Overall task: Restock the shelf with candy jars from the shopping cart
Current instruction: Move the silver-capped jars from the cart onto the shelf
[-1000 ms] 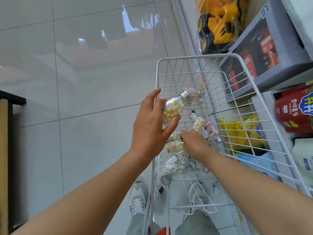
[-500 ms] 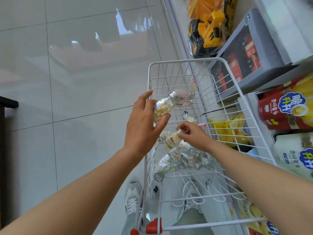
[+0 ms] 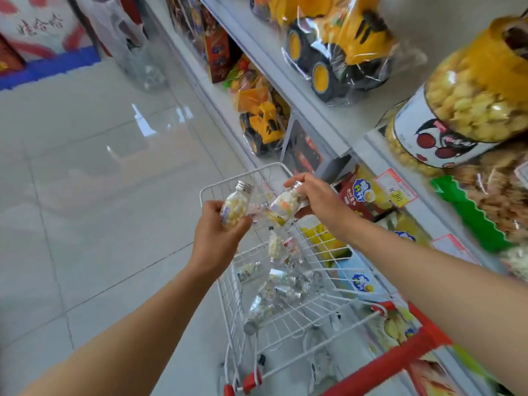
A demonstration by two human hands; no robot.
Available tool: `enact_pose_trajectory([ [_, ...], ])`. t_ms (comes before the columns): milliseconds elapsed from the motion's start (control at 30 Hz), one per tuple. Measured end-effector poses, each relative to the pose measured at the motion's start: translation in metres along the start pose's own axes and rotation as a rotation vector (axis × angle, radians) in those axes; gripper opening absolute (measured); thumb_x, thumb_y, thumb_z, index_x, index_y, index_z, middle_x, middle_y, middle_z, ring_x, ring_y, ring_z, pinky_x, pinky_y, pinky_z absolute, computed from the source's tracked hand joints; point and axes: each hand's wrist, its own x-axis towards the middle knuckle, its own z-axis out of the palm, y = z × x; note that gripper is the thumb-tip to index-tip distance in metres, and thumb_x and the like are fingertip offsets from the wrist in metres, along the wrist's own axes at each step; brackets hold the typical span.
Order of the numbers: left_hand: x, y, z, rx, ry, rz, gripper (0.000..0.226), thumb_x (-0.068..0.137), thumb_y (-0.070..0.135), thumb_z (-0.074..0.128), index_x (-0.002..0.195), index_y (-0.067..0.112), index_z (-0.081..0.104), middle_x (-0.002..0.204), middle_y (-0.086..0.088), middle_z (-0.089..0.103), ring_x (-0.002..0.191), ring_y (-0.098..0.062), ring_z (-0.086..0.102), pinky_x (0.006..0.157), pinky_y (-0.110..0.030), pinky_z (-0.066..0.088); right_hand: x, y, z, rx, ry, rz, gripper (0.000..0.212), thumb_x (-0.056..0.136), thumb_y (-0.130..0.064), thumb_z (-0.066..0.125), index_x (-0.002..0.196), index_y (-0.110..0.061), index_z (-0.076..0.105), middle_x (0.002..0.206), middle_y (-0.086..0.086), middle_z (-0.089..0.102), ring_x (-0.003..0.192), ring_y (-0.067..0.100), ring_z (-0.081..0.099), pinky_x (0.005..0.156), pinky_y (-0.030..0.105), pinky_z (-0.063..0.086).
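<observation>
Store aisle (image 3: pixel 100 195), left hand (image 3: pixel 217 241) grips silver-capped candy jar (image 3: pixel 235 208), right hand (image 3: pixel 321 200) grips second jar (image 3: pixel 285 203)

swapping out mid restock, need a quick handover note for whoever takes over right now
Left hand: holds the left jar, cap up, at the cart's left rim.
Right hand: holds the right jar, tilted, over the cart's far end, beside the shelf.
Loose jars lie on the cart's bottom.
Done: two jars lifted out.
Left: set both on the shelf, then move the rest. I see no candy jars shelved in this view.
</observation>
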Motion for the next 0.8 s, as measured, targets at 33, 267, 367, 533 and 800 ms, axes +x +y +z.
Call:
enact_pose_trajectory([
  [33, -0.001, 0.013, -0.001, -0.039, -0.041, 0.001, 0.031, 0.085, 0.022, 0.071, 0.102, 0.016, 0.045, 0.082, 0.0, 0.056, 0.063, -0.011, 0.051, 0.052, -0.018, 0.044, -0.011, -0.016, -0.006, 0.02, 0.034, -0.018, 0.025, 0.097, -0.005, 0.032, 0.103, -0.009, 0.056, 0.088, 0.004, 0.054, 0.072, 0.008, 0.057, 0.059, 0.025, 0.051],
  [267, -0.025, 0.106, 0.016, -0.208, -0.268, 0.007, 0.032, 0.097, 0.04, 0.037, 0.097, 0.018, 0.06, 0.094, -0.013, 0.06, 0.082, -0.022, 0.054, 0.08, -0.042, 0.045, -0.09, -0.092, -0.058, 0.348, 0.232, 0.002, 0.018, 0.098, -0.017, 0.037, 0.092, -0.015, 0.054, 0.082, 0.006, 0.055, 0.064, 0.014, 0.058, 0.043, 0.019, 0.044],
  [367, -0.04, 0.143, 0.037, -0.216, -0.283, 0.038, 0.027, 0.101, 0.031, 0.035, 0.094, 0.021, 0.059, 0.094, -0.013, 0.059, 0.081, -0.023, 0.055, 0.088, -0.045, 0.045, -0.125, -0.107, -0.088, 0.314, 0.271, -0.043, 0.011, 0.095, -0.01, 0.049, 0.105, -0.011, 0.052, 0.087, 0.006, 0.054, 0.068, 0.011, 0.059, 0.053, 0.019, 0.049],
  [533, -0.067, 0.201, 0.074, -0.261, -0.331, 0.233, 0.02, 0.099, 0.032, 0.047, 0.09, 0.024, 0.062, 0.08, 0.009, 0.064, 0.079, -0.011, 0.059, 0.089, -0.047, 0.046, -0.18, -0.127, -0.133, 0.088, 0.425, -0.246, 0.032, 0.087, -0.022, 0.066, 0.116, -0.021, 0.051, 0.113, 0.009, 0.059, 0.102, 0.023, 0.061, 0.09, 0.038, 0.053],
  [800, -0.117, 0.298, 0.117, -0.31, -0.339, 0.585, 0.002, 0.093, 0.016, 0.058, 0.095, 0.016, 0.057, 0.073, 0.01, 0.055, 0.062, 0.005, 0.049, 0.06, -0.007, 0.039, -0.268, -0.172, -0.191, -0.153, 0.688, -0.54, 0.036, 0.09, -0.02, 0.066, 0.122, -0.017, 0.051, 0.106, -0.012, 0.052, 0.098, 0.006, 0.055, 0.085, 0.021, 0.048],
])
